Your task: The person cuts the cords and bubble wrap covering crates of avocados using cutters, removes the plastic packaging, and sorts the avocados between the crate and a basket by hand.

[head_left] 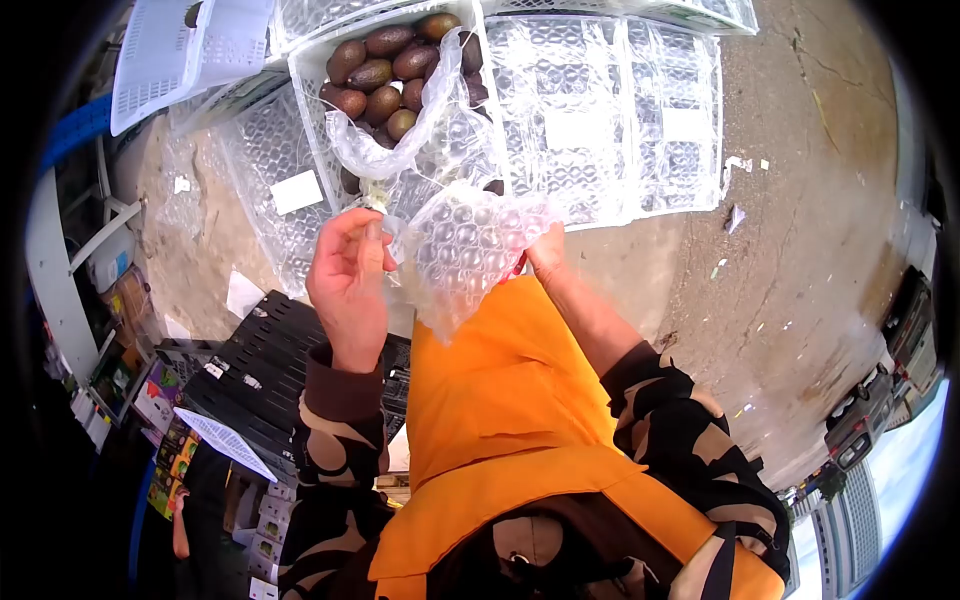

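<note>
Currently: bubble wrap (468, 245) between hands, at near edge of white crate (312, 115) holding avocados (380, 73); left hand (350, 270) fingers curled, right hand's (546, 250) mostly hidden, grips unclear; open ground (800, 220) rightward.

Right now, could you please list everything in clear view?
Fruits: over ten, brown, in open box
Open box: one, white, top centre
Bubble-wrap sheet: one, clear, centre
Wrapped packs: several, clear, beside box
Plastic crate: one, white, top left
Slotted plastic: count unclear, black, lower left
Cartons: several, mixed colours, lower left
Vehicles: at least two, colours unclear, right edge
Red object: one, red, beside sheet
Ground: one, brownish, all round
Apron: one, orange, bottom centre
Left hand: one, bare, left of sheet
Right hand: one, bare, right of sheet
</note>
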`<state>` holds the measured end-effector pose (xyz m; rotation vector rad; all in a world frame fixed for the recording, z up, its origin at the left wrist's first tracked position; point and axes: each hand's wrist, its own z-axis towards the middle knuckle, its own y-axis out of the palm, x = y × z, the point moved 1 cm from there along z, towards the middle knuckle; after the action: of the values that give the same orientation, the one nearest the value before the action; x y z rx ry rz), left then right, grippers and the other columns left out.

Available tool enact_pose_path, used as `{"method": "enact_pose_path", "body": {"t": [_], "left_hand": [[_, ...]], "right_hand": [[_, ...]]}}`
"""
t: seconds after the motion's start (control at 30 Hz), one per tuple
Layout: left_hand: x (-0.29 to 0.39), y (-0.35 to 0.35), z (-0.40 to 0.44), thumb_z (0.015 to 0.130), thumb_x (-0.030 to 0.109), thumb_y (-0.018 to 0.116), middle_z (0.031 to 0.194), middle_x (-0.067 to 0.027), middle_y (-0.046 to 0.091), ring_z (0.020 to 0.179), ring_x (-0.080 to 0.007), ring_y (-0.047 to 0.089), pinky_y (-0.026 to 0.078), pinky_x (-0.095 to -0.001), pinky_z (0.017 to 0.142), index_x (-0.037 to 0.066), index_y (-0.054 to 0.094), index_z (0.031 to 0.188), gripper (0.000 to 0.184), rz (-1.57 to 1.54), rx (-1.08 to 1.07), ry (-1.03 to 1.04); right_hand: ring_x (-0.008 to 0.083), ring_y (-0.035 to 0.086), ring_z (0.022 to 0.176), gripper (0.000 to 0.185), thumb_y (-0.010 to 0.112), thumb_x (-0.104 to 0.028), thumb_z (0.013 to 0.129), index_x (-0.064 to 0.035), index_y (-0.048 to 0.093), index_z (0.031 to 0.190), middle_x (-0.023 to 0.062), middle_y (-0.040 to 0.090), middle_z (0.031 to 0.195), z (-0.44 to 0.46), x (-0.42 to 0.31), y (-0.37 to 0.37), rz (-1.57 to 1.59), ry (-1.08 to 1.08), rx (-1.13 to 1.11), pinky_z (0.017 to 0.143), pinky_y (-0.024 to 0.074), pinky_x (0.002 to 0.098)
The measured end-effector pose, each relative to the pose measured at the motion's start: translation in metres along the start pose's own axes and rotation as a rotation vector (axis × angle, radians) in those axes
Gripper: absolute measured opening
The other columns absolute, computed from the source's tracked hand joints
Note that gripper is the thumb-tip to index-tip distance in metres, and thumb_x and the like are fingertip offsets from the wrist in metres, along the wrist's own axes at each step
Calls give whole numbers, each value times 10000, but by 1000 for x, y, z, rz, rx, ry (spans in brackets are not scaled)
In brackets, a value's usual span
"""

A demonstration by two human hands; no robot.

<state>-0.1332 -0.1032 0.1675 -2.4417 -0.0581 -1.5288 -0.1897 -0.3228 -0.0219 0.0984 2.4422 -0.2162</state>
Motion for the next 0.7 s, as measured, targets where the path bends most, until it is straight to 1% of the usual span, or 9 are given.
{"method": "enact_pose_path", "body": {"t": [0.07,0.1,0.17,0.23,0.33,0.4,0.53,0.63,0.7], "left_hand": [[-94,30,45,974,247,644,906,-42,694,761,-105,644,475,-243,614,7,612,1074,262,398,-151,-113],[-127,40,52,939,259,679,861,-77,696,758,-165,657,496,-298,659,2,627,1052,285,559,-160,-133],[-149,53,53,894,267,725,820,-116,702,757,-231,673,519,-355,708,-1,645,1029,310,750,-160,-161],[-157,60,41,872,259,747,829,-121,709,763,-242,679,523,-361,716,2,653,1027,315,811,-146,-197],[-203,50,39,857,241,785,892,-77,715,761,-134,651,503,-275,670,-4,676,986,298,460,-44,-355],[-191,52,44,846,213,794,879,-55,704,741,-117,632,492,-257,665,-6,687,991,284,202,9,-403],[-190,49,53,810,140,812,812,-20,683,701,-77,592,475,-235,645,-27,701,912,225,135,-42,-459],[-201,45,62,839,149,787,808,10,653,701,-60,567,450,-227,618,5,703,963,208,246,-155,-409],[-201,41,65,860,162,769,815,27,637,712,-51,560,438,-221,619,26,696,978,195,246,-218,-436]], "right_hand": [[196,621,581,333,684,-264,869,17,568,1004,144,649,843,-3,-11,-4,308,111,292,464,504,350],[181,608,617,399,707,-331,884,22,543,972,124,644,843,13,1,-7,405,15,393,527,509,339],[164,606,730,587,719,-492,872,48,553,1033,104,643,880,-3,-43,-10,348,185,173,640,509,320],[140,585,741,651,762,-554,818,45,584,1000,74,646,886,1,-32,-5,-8,208,-40,674,496,300],[109,556,680,390,827,-263,745,-6,597,928,21,618,790,-7,5,31,-193,88,-5,634,486,277],[110,554,672,338,803,-193,716,-16,596,916,13,608,764,-18,47,51,-138,81,29,641,488,280],[162,589,709,329,795,-222,706,-40,571,866,48,610,769,-39,53,65,-186,119,40,662,494,328],[361,653,811,401,770,-304,699,-34,552,899,167,659,817,-33,13,47,-348,53,-107,759,508,439],[372,653,840,437,781,-338,715,-33,555,931,178,664,855,-14,-2,33,-354,-50,-10,761,507,444]]}}
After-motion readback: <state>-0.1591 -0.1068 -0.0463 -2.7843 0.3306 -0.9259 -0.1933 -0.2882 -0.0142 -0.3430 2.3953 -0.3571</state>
